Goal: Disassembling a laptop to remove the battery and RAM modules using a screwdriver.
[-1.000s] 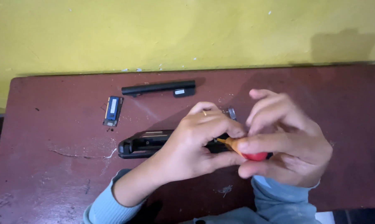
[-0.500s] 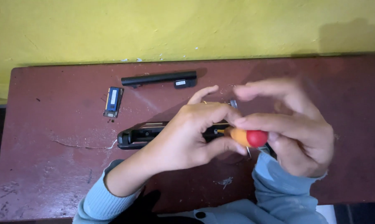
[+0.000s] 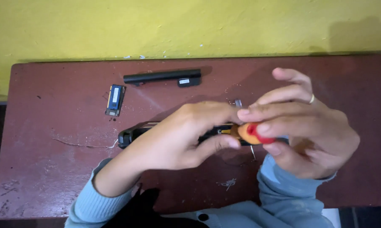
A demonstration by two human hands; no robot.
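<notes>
— So, from my feed: the right hand [image 3: 308, 131] pinches the red and orange screwdriver handle [image 3: 253, 133] between thumb and fingertips, a ring on one finger.

— And the left hand [image 3: 186, 135]?

— It's curled over the black device [image 3: 133, 136] near the middle of the brown table [image 3: 51, 177], thumb just beside the handle. Whether it actually grips the device, I cannot tell.

— What differs from half a second ago?

— The right fingers have closed down onto the handle; before, they were spread higher above it. The device lies where it was.

— Anything else out there?

— On the far side, a long black bar [image 3: 163, 77]; to its left and nearer, a small blue memory module [image 3: 115, 99]. Neither has moved.
</notes>
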